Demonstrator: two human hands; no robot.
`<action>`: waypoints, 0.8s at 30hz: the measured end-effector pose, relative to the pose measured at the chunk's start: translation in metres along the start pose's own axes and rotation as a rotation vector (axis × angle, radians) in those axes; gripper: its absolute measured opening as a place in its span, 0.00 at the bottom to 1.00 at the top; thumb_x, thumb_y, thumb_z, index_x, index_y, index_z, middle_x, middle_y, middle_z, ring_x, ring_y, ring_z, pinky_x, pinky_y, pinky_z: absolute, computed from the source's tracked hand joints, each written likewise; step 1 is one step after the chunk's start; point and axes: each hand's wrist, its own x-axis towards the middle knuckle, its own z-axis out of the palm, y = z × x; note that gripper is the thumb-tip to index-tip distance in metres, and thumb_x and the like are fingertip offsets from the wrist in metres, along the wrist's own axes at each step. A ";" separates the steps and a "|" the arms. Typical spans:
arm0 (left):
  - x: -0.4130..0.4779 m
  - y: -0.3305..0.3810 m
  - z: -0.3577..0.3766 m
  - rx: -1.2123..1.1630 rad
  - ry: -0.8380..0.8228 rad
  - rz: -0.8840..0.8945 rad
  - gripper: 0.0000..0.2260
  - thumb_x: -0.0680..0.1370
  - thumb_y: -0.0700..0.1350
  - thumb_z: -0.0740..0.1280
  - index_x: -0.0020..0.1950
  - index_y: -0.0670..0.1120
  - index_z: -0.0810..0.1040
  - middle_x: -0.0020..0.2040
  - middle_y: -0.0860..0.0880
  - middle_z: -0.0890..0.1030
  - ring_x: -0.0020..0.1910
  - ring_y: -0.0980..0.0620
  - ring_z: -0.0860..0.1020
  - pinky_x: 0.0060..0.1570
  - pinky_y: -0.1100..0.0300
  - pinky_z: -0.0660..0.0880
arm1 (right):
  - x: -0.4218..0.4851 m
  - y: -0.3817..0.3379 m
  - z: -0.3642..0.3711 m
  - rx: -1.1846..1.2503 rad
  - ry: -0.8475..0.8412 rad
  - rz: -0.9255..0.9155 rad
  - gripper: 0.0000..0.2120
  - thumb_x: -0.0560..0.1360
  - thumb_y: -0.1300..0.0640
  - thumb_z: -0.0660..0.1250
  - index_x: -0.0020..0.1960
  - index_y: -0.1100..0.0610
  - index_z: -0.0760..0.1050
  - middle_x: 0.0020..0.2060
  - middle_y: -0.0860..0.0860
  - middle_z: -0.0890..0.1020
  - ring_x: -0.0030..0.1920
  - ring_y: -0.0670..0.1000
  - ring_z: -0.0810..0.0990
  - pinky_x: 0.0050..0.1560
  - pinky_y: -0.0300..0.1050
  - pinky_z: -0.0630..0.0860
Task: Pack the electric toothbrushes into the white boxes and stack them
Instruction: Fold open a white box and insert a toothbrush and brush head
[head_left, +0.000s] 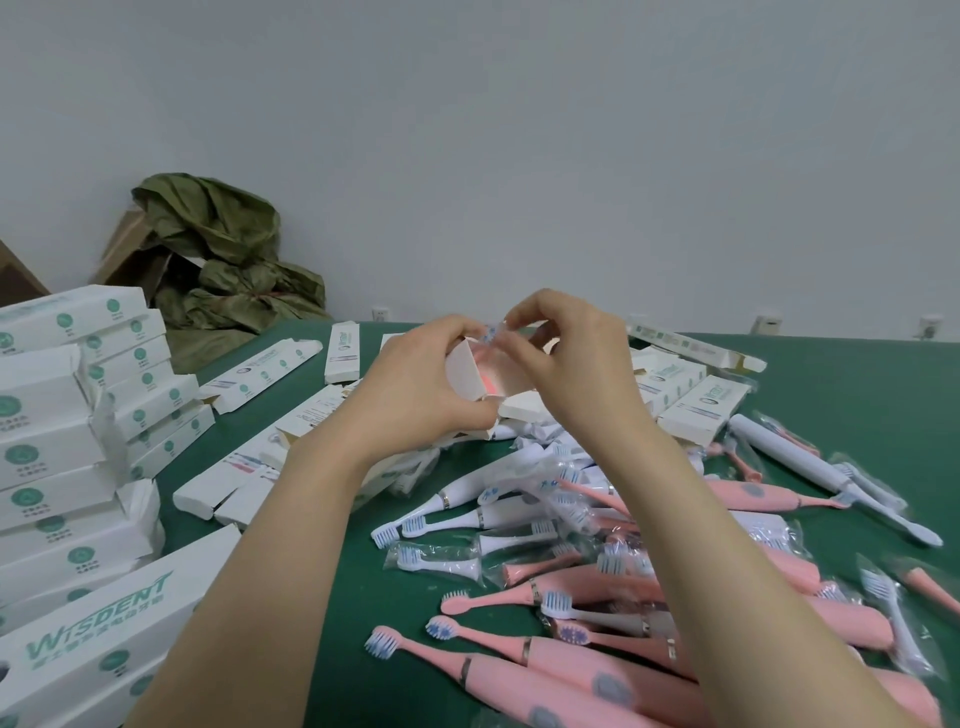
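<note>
Above green table | white box, flaps open, pink inside | gripped by left hand | right hand pinching bagged brush head

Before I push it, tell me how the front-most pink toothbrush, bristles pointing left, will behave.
The pink toothbrush looks rigid, so it should move as one piece. Its rounded, tapered body would probably roll in a curve, not slide straight. Neighbouring toothbrushes against it would likely shift too.
</note>
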 end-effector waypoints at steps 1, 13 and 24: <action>0.000 0.002 0.000 -0.021 0.007 0.007 0.23 0.66 0.46 0.74 0.60 0.55 0.74 0.49 0.60 0.79 0.50 0.60 0.76 0.47 0.71 0.71 | -0.001 -0.001 0.003 -0.061 -0.038 -0.035 0.02 0.73 0.56 0.70 0.44 0.54 0.80 0.44 0.47 0.79 0.42 0.46 0.75 0.42 0.34 0.66; -0.001 0.006 0.000 -0.096 0.063 0.013 0.29 0.67 0.51 0.75 0.66 0.56 0.71 0.57 0.59 0.76 0.56 0.60 0.74 0.47 0.76 0.66 | 0.003 0.003 -0.003 0.259 0.023 0.363 0.11 0.76 0.52 0.66 0.51 0.59 0.78 0.41 0.49 0.81 0.41 0.46 0.79 0.45 0.37 0.75; 0.000 0.008 0.016 -0.325 0.131 0.034 0.23 0.67 0.54 0.76 0.56 0.59 0.69 0.47 0.58 0.80 0.45 0.59 0.78 0.41 0.66 0.75 | 0.002 -0.007 -0.001 0.451 0.056 0.418 0.20 0.78 0.54 0.62 0.44 0.74 0.74 0.33 0.67 0.74 0.35 0.55 0.69 0.42 0.60 0.74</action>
